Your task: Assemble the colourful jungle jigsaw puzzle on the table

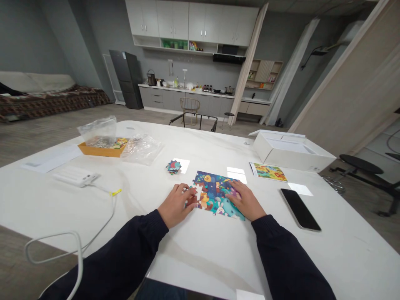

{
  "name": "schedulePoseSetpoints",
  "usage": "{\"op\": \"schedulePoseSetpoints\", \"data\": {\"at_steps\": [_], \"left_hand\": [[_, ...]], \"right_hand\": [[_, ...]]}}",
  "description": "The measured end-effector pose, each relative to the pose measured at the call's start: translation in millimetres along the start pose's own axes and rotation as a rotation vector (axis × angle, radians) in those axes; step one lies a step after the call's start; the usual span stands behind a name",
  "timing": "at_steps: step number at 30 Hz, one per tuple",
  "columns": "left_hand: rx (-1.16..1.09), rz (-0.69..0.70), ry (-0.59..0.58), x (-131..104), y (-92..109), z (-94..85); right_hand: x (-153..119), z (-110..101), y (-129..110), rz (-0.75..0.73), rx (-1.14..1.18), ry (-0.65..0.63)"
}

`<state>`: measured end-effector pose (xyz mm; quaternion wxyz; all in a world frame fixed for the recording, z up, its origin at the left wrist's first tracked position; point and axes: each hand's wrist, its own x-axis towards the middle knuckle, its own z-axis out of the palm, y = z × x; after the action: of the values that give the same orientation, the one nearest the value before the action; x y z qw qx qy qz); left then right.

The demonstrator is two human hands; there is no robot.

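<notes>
A partly joined jigsaw puzzle (215, 191) with cartoon animals lies flat in front of me, with a white gap in its left part. At its left edge, the thumb and fingers of my left hand (176, 205) close around a brownish puzzle piece (191, 201), which they partly cover. My right hand (248, 201) rests on the puzzle's right side, fingers stretched out and apart, hiding some of the picture. Beyond my left hand sits a small stack of loose puzzle pieces (173, 166).
Left on the white table (200, 254) are an orange tray (101, 150) of pieces, plastic wrap (142, 148), and a white power bank (75, 176) with a cable (113, 208). Right are a picture card (269, 171), a white box (293, 156) and a phone (300, 209).
</notes>
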<state>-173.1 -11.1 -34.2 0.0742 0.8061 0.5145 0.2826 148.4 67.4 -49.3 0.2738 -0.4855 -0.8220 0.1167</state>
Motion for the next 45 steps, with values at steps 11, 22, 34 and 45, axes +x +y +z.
{"op": "schedulePoseSetpoints", "data": {"at_steps": [11,22,34,45], "left_hand": [[0.017,0.073,-0.091,-1,6,4.0],[0.037,-0.104,0.14,56,-18,13.2],[-0.047,-0.188,-0.059,111,-39,37.0],[-0.239,0.035,0.105,106,-36,37.5]], "right_hand": [[11,-15,-1,0.059,0.092,-0.19],[14,-18,11,-0.022,0.121,-0.138],[8,-12,0,0.053,0.03,-0.017],[60,24,-40,-0.007,-0.184,0.002]]}}
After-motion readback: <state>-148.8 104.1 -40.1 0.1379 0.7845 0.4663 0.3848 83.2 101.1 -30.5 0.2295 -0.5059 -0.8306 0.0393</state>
